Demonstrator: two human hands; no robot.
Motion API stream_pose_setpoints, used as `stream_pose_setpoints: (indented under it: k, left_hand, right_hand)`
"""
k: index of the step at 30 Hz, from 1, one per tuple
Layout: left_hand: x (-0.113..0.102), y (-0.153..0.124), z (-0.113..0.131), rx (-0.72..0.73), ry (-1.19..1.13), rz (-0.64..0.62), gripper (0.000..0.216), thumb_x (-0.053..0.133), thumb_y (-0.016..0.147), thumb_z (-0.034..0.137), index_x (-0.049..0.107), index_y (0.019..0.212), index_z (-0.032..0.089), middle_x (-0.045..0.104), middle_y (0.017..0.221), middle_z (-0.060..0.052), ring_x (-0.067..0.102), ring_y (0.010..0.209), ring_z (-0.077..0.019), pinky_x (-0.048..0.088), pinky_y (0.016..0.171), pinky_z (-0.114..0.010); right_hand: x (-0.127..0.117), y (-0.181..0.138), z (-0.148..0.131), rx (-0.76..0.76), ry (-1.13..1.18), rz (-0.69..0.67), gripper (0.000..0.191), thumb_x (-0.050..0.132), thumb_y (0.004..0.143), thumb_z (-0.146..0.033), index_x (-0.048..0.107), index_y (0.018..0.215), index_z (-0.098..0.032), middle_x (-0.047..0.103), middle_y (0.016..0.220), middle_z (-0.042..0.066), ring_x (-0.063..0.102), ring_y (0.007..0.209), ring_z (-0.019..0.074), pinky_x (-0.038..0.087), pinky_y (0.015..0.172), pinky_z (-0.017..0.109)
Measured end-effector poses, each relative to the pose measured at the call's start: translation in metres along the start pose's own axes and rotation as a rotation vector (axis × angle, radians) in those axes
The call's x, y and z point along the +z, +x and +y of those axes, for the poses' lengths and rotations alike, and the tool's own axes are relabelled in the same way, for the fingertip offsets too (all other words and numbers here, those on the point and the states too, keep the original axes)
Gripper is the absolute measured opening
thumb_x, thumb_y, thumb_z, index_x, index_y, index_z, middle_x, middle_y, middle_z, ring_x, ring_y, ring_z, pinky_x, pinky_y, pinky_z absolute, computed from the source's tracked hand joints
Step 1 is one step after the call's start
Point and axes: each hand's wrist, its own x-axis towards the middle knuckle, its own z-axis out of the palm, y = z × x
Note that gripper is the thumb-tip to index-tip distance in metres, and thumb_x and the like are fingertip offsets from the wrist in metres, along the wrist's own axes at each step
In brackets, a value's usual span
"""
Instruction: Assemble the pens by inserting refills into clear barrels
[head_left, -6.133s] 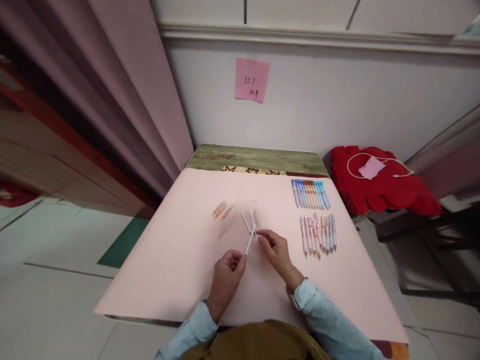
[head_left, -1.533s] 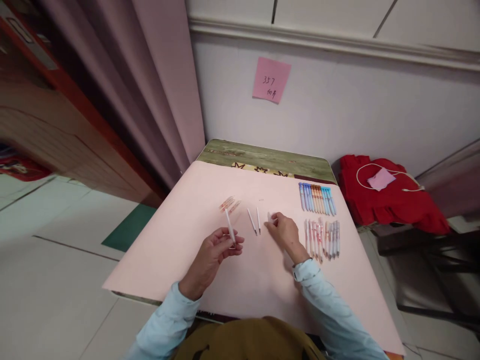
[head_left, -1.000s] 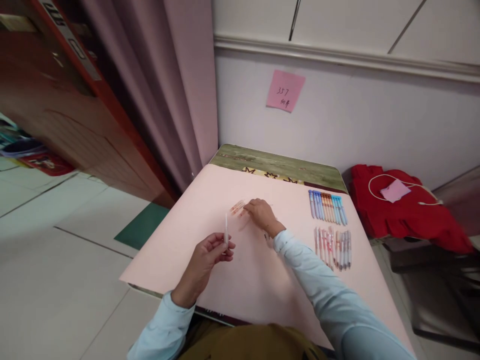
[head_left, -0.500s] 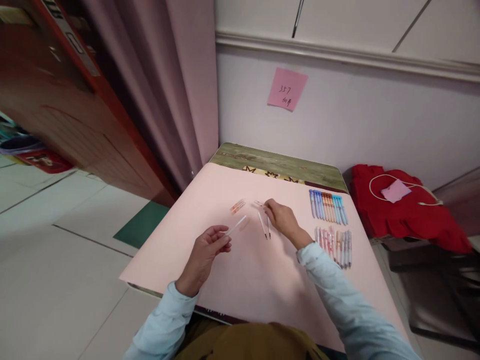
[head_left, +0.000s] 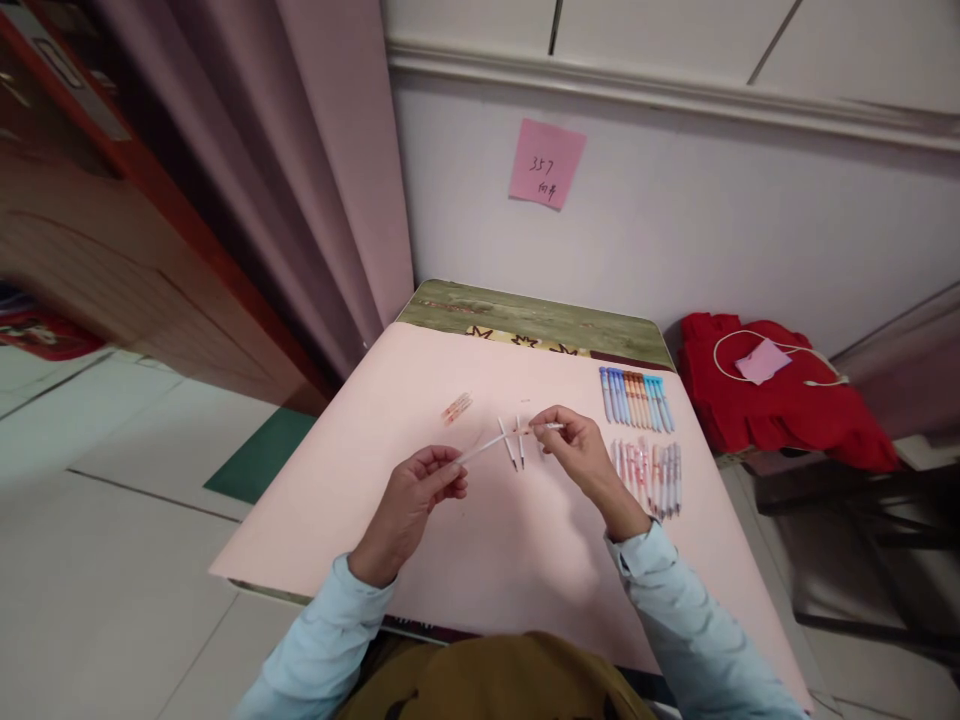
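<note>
My left hand (head_left: pixel 416 495) pinches one end of a slim white pen refill (head_left: pixel 487 445), which slants up to the right. My right hand (head_left: pixel 577 450) is closed around a small, clear pen part with a white end (head_left: pixel 553 426). The refill's far end meets this part or overlaps it; I cannot tell how far it is inside. Below and behind the refill, two white refills with dark tips (head_left: pixel 521 452) lie on the pink table cover. Farther left rest several clear pen barrels with orange print (head_left: pixel 456 408).
A row of blue, brown and light-blue pens (head_left: pixel 636 398) lies at the right of the table cover (head_left: pixel 337 500). Nearer are pink and grey pens (head_left: pixel 666 480). Red cloth (head_left: pixel 795 420) with a white cable sits beyond the right edge. A pink note (head_left: pixel 547 163) hangs on the wall.
My right hand has come back toward me from the far side with the clear part, bringing it to the refill's end. My left hand still holds the refill. The view has shifted slightly.
</note>
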Motion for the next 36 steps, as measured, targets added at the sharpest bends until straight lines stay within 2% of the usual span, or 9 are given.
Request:
stream_pose_setpoints:
  k: [7,12,17,23,26,29,33,36]
  left_hand:
    - [-0.001,0.003,0.001,-0.009,0.032,-0.042,0.031,0.081,0.071,0.031,0.067,0.093,0.014,0.070,0.074,-0.003,0.064,0.066,-0.0148,0.052,0.070,-0.031]
    - [0.012,0.001,0.006,-0.051,0.165,-0.194,0.032,0.081,0.072,0.033,0.069,0.095,0.015,0.074,0.080,-0.007,0.064,0.067,-0.0159,0.051,0.070,-0.031]
    - [0.031,-0.002,0.003,-0.073,0.252,-0.359,0.030,0.078,0.075,0.037,0.074,0.094,0.014,0.075,0.081,-0.010,0.066,0.075,-0.0185,0.050,0.076,-0.031]
    - [0.041,0.001,0.000,-0.150,0.057,-0.378,0.028,0.076,0.079,0.038,0.076,0.095,0.014,0.071,0.090,-0.010,0.063,0.077,-0.0166,0.050,0.075,-0.030]
    - [0.046,0.001,0.001,-0.172,-0.035,-0.413,0.027,0.078,0.077,0.035,0.077,0.094,0.014,0.068,0.089,-0.010,0.060,0.078,-0.0162,0.049,0.073,-0.029]
    - [0.053,-0.002,0.004,-0.182,-0.081,-0.438,0.028,0.078,0.078,0.034,0.078,0.098,0.014,0.067,0.086,-0.009,0.059,0.077,-0.0156,0.048,0.073,-0.029]
    - [0.058,-0.006,0.009,-0.171,-0.114,-0.459,0.026,0.077,0.078,0.034,0.078,0.095,0.014,0.065,0.082,-0.008,0.057,0.074,-0.0150,0.047,0.073,-0.029]
    - [0.058,-0.007,0.010,-0.156,-0.119,-0.475,0.026,0.076,0.079,0.035,0.078,0.095,0.015,0.063,0.080,-0.007,0.055,0.074,-0.0151,0.047,0.072,-0.029]
  right_hand:
    - [0.003,-0.003,-0.009,0.095,0.101,-0.064,0.019,0.071,0.079,-0.038,0.069,0.086,-0.020,0.057,0.065,-0.002,0.049,0.057,0.0113,0.041,0.056,0.026]
    - [0.006,-0.001,-0.016,0.136,0.358,-0.069,0.024,0.078,0.075,-0.039,0.071,0.085,-0.018,0.054,0.064,-0.004,0.044,0.052,0.0082,0.035,0.051,0.024]
    - [0.014,0.001,-0.018,0.234,0.461,-0.143,0.034,0.077,0.077,-0.047,0.075,0.092,-0.017,0.050,0.059,-0.005,0.039,0.051,0.0079,0.033,0.050,0.024]
    - [0.016,0.000,-0.020,0.255,0.482,-0.238,0.035,0.078,0.078,-0.045,0.075,0.099,-0.017,0.056,0.068,-0.003,0.045,0.058,0.0084,0.038,0.058,0.023]
    - [0.018,0.001,-0.025,0.258,0.541,-0.263,0.031,0.080,0.076,-0.044,0.073,0.091,-0.018,0.060,0.075,-0.001,0.049,0.063,0.0093,0.042,0.062,0.024]
    - [0.021,0.002,-0.030,0.254,0.602,-0.270,0.029,0.081,0.076,-0.043,0.069,0.082,-0.017,0.058,0.075,-0.001,0.049,0.062,0.0088,0.042,0.059,0.022]
    - [0.022,0.001,-0.031,0.272,0.665,-0.317,0.031,0.079,0.077,-0.046,0.066,0.079,-0.018,0.058,0.076,-0.001,0.047,0.056,0.0075,0.039,0.051,0.020]
    - [0.021,-0.001,-0.033,0.269,0.681,-0.339,0.031,0.078,0.077,-0.047,0.068,0.084,-0.019,0.063,0.083,0.001,0.053,0.062,0.0097,0.044,0.056,0.021]
